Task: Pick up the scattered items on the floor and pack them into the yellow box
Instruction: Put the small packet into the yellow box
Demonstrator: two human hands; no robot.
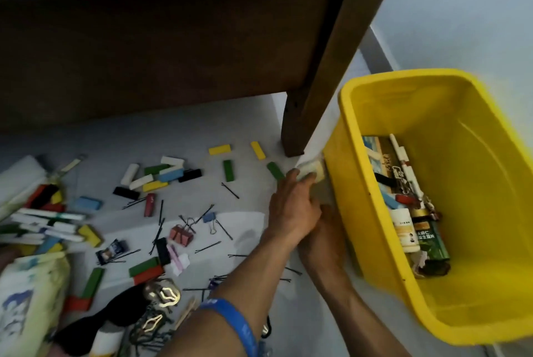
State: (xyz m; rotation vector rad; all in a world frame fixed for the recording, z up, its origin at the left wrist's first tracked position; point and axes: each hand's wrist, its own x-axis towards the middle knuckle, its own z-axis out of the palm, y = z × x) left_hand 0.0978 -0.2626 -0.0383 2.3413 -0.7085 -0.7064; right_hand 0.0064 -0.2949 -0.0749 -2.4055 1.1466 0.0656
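The yellow box (350, 128) stands on the floor at the right. It holds small bottles (403, 229), a white pen, keys and a few blocks. My left hand (291, 206), with a blue wristband, grips a pale cream block (313, 172) right beside the box's outer left wall. My right hand (327, 238) lies lower, against the same wall and partly under the left hand, so its fingers are hidden. Coloured blocks (170, 174), black hairpins (160, 229), binder clips (181, 234) and gold hair clips (163, 293) are scattered over the grey floor to the left.
A brown wooden bed leg (297, 128) stands just left of the box, with the bed frame and pale bedding above. A printed bag (31, 299) and a black cloth (95, 327) lie at the bottom left. A pale wall runs behind the box.
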